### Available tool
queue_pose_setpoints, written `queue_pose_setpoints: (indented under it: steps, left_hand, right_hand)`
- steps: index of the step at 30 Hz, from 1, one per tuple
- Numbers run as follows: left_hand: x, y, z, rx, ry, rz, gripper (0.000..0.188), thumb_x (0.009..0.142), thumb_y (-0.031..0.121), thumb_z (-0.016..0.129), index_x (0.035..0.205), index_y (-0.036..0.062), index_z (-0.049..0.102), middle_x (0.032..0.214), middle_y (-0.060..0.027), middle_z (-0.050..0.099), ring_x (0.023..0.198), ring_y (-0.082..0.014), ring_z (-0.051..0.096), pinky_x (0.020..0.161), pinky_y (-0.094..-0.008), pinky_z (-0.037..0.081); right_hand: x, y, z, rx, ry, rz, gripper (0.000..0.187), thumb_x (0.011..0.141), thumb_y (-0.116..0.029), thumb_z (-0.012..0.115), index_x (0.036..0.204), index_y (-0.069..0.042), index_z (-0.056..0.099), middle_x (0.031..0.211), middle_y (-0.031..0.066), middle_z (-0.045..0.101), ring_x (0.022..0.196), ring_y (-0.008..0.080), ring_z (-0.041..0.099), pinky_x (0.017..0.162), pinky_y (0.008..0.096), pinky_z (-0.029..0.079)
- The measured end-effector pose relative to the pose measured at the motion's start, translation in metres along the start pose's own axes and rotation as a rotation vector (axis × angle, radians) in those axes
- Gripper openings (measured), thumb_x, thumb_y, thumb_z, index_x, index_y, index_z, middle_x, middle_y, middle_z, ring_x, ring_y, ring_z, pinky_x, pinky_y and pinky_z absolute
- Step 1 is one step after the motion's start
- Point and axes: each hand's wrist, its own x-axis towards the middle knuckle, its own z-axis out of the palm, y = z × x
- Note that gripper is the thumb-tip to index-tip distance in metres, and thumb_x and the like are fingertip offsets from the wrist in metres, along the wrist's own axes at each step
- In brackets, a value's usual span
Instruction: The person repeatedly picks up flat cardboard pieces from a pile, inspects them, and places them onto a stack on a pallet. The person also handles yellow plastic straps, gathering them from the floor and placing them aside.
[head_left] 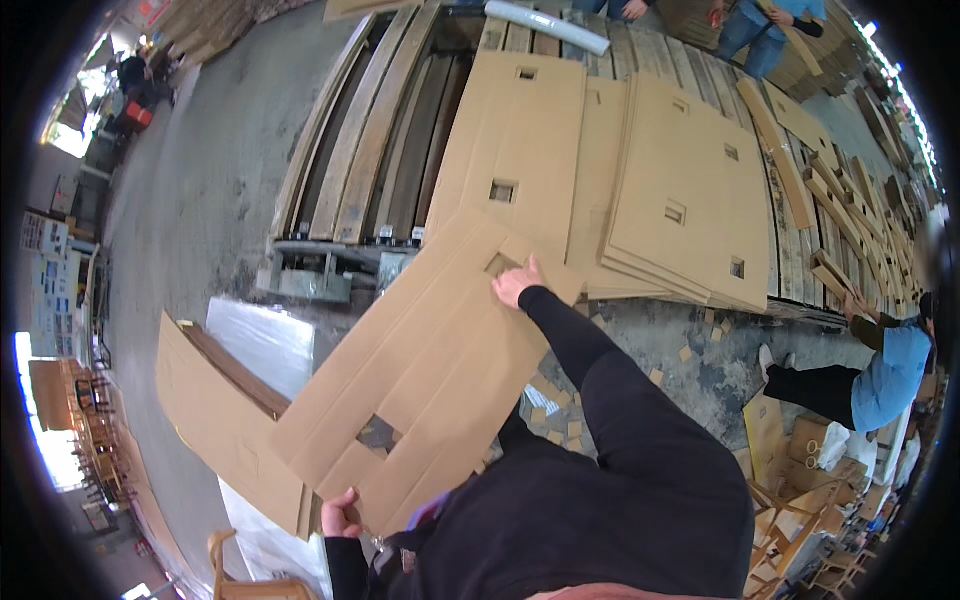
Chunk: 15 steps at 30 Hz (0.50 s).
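Observation:
A brown cardboard sheet [450,345] with two square cut-outs slants across in front of me. My left hand [341,513] grips its near lower corner, thumb on top. Closer to the far end, my right hand [515,283] is closed on the sheet beside one cut-out, the thumb pointing up and part of the fingers out of sight. Beyond it a similar cardboard sheet [540,130] lies on the slatted wooden platform, and the held sheet overlaps its near end. To the right rests a stack of cardboard sheets [690,170] with square holes.
More cardboard [225,405] leans at my left over plastic-wrapped material [262,345]. Small cardboard scraps [555,420] litter the floor. A co-worker in a blue top [885,375] handles wooden strips [840,205] at the right; others stand at the far side. A wooden chair [255,588] is lower left.

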Motion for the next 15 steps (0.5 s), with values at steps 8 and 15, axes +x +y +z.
queue_pose_setpoints:
  steps: [8, 15]
  left_hand:
    - [-0.001, 0.009, -0.002, 0.056, 0.002, 0.028, 0.038, 0.082, 0.013, 0.070, 0.115, -0.0025, 0.058, 0.107, -0.0137, 0.062, 0.097, -0.0251, 0.058, 0.088, -0.0406, 0.048]
    - [0.010, 0.005, -0.012, 0.156, 0.120, 0.011, 0.014, 0.081, 0.016, 0.074, 0.088, 0.0080, 0.065, 0.074, -0.0006, 0.059, 0.057, -0.0141, 0.048, 0.048, -0.0282, 0.040]
  right_hand:
    - [-0.005, -0.002, -0.015, 0.299, -0.070, 0.027, 0.056, 0.093, -0.041, 0.032, 0.114, -0.001, 0.064, 0.120, 0.0171, 0.063, 0.118, 0.0339, 0.055, 0.113, 0.0629, 0.008]
    - [-0.006, -0.010, 0.011, 0.319, 0.053, 0.079, 0.056, 0.095, -0.042, 0.028, 0.114, -0.003, 0.064, 0.115, 0.0163, 0.065, 0.116, 0.0321, 0.056, 0.112, 0.0631, -0.001]
